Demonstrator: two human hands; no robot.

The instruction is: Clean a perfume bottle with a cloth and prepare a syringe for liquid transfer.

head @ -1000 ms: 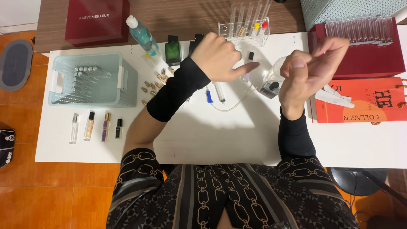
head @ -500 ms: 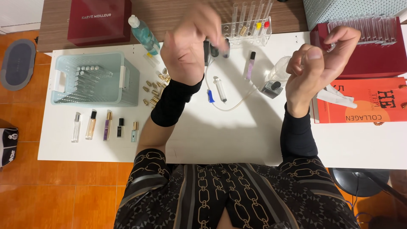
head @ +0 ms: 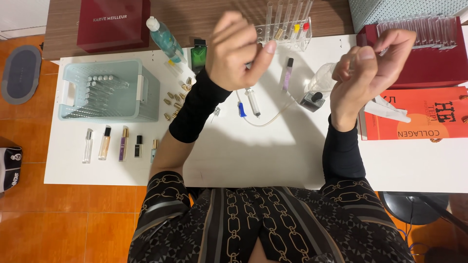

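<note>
Hands raised above the white worktop (head: pixel 273 160): left hand (head: pixel 239 51) loosely curled, contents unclear; right hand (head: pixel 370 63) pinching a thin clear vial (head: pixel 382 45). Orange flat package (head: pixel 419 114) lies right, dark red box (head: pixel 113 23) far left.

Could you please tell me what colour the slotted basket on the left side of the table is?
The slotted basket is pale mint green, seen clearly in the head view.
</note>
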